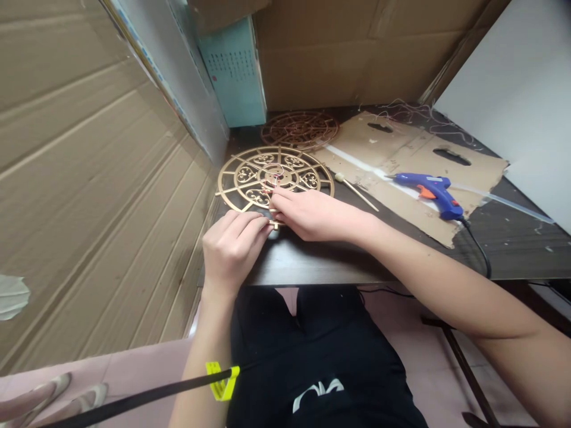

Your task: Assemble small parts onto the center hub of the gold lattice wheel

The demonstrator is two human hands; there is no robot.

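A flat gold filigree wheel (285,169) lies on the dark table, its lower edge hidden behind my hands. Thin wire loops (275,175) rise near its hub. My left hand (232,249) pinches a small gold piece (275,224) at the wheel's near edge. My right hand (307,217) comes in from the right, with its fingertips on the same spot and reaching over the wheel's hub area. Whether the piece is joined to the wheel is hidden.
Behind the wheel lies a copper-coloured wheel (300,128). To the right, a blue glue gun (428,193) rests on a cardboard sheet (414,160), near a wooden stick (357,193) and a glue stick (504,202). A cardboard wall (102,178) rises at the left.
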